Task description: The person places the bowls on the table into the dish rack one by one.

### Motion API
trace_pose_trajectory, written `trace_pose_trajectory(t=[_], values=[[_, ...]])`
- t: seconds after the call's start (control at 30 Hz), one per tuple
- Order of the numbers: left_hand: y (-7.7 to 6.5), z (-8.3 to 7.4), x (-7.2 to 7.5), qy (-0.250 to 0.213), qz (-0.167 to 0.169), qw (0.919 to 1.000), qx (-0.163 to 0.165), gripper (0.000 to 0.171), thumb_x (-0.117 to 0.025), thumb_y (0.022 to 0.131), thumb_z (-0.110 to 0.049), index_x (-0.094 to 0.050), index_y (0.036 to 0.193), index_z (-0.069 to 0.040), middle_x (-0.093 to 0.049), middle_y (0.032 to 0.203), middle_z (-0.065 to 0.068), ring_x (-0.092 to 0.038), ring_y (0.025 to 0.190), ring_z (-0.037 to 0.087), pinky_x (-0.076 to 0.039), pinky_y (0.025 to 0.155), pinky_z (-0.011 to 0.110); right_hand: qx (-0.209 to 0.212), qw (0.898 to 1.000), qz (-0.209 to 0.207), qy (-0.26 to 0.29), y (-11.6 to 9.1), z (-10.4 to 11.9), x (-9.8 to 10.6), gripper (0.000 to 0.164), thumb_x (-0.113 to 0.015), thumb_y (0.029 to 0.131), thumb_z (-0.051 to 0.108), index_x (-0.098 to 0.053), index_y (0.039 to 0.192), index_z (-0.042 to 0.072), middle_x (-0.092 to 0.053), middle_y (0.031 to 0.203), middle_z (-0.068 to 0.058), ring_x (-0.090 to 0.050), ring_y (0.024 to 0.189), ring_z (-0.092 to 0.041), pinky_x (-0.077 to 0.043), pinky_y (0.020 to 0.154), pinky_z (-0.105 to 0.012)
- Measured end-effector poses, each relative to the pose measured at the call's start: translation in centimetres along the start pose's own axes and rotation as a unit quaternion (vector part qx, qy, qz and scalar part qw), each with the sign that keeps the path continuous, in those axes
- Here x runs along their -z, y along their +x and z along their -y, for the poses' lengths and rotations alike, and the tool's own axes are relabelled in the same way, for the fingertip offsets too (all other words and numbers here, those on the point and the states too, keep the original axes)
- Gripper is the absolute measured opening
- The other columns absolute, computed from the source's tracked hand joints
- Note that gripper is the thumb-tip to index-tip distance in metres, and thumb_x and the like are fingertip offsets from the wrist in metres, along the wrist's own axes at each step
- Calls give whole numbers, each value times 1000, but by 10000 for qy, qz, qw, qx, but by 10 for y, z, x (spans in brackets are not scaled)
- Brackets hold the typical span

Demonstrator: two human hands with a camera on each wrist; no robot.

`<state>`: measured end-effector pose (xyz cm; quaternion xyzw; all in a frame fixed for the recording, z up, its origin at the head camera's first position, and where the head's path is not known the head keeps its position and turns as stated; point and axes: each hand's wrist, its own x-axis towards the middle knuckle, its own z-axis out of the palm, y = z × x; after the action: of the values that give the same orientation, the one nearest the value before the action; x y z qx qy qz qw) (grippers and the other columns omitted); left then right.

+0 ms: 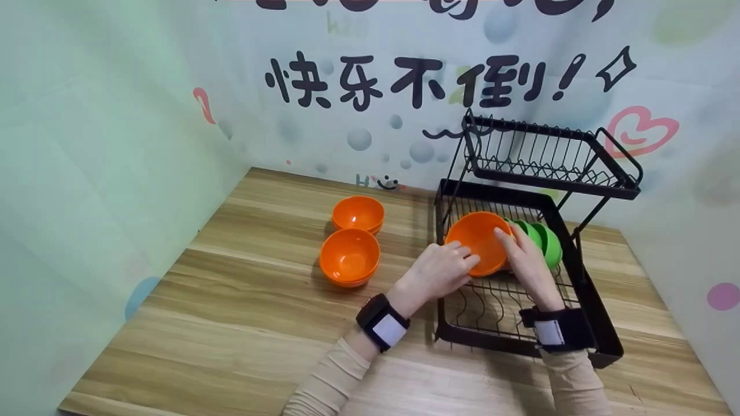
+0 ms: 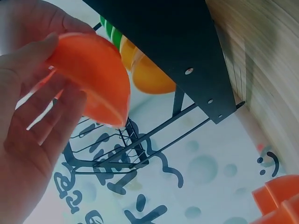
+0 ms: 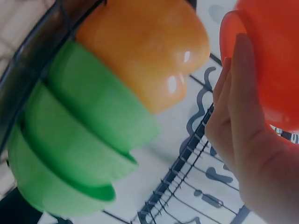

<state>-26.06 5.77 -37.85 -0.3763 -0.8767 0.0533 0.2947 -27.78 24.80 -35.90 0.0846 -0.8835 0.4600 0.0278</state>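
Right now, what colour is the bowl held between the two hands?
The held bowl is plain orange; it shows best in the head view.

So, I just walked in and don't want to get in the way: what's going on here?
A person holds an orange bowl with the fingers of the left hand and right hand over the lower tier of a black dish rack. Green bowls stand tilted in that tier, with yellow-orange bowls beside them. More orange bowls sit in two stacks on the wooden table, left of the rack.
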Motion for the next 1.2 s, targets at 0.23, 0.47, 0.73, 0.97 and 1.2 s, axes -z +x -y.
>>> trace_pose_trajectory(t=[0.23, 0.47, 0.73, 0.97, 1.2], values=[[-3, 2, -4, -138, 1115, 9894, 918, 36, -66, 84, -44, -61, 107, -16, -69, 100, -3, -64, 88, 14, -54, 65, 29, 122, 9885, -487, -1426, -7, 1, 7, 61, -34, 98, 53, -47, 135, 6, -62, 116, -28, -63, 93, -35, -47, 71, -32], [-6, 3, -9, -537, 1715, 9746, 1339, 29, -66, 85, -40, -69, 96, -14, -71, 93, 2, -69, 81, 20, -55, 65, 34, -8, 9768, -239, -2126, -15, 10, 6, 65, -33, 97, 56, -46, 135, 5, -58, 121, -34, -61, 102, -48, -51, 80, -54], [-6, 3, -8, -844, 2024, 9642, 1487, 25, -62, 88, -37, -74, 89, -15, -72, 95, 3, -70, 84, 23, -56, 67, 35, -11, 9551, -225, -2956, -22, 14, -4, 61, -36, 95, 56, -51, 127, 7, -64, 102, -33, -65, 83, -44, -47, 55, -43], [-6, 2, -7, -945, 2121, 9609, 1510, 24, -61, 89, -34, -74, 90, -14, -71, 97, 3, -69, 85, 22, -56, 68, 35, -49, 9408, 80, -3388, -23, 15, -13, 54, -37, 96, 50, -53, 119, 4, -63, 93, -30, -64, 73, -39, -43, 48, -40], [-6, 3, -7, -917, 2104, 9621, 1475, 24, -61, 89, -34, -74, 92, -13, -72, 96, 3, -69, 85, 22, -56, 68, 35, -34, 9337, -8, -3580, -25, 16, -21, 47, -39, 95, 47, -54, 106, 3, -63, 89, -31, -63, 73, -44, -42, 47, -45]])
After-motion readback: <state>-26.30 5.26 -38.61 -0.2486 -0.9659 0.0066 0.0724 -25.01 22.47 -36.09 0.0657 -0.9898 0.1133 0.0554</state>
